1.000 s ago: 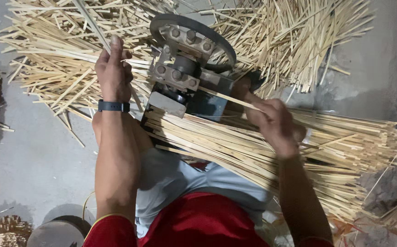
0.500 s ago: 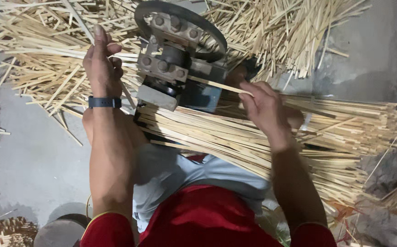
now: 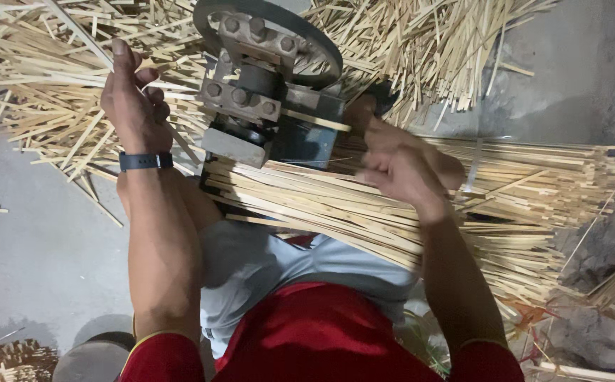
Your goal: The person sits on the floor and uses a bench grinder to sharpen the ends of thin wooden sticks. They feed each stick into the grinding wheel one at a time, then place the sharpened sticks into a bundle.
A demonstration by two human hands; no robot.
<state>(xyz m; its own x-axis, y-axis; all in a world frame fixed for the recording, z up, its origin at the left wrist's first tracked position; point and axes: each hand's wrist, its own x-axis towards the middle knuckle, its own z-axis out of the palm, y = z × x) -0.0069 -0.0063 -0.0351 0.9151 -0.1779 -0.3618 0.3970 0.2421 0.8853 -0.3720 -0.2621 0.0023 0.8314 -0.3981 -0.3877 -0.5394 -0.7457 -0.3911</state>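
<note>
A grey metal machine (image 3: 265, 106) with a round wheel on top stands among bamboo strips. My left hand (image 3: 134, 102), with a dark wristband, is to the left of the machine, its fingers curled around a thin strip (image 3: 74, 28) that runs up to the left. My right hand (image 3: 399, 159) is blurred and sits at the machine's right side. Its fingertips pinch the end of a pale strip (image 3: 314, 120) that enters the machine. A thick bundle of long strips (image 3: 520, 191) lies across my lap under the right hand.
Loose heaps of cut strips (image 3: 421, 42) spread behind and to the left of the machine. Grey concrete floor (image 3: 38, 240) shows at the left. A small bundle of stick ends (image 3: 3, 357) sits at the bottom left, beside a round dark object (image 3: 92, 357).
My right hand has moved toward the machine, and the strip it feeds now sticks out less. My left hand stays by the machine's left side.
</note>
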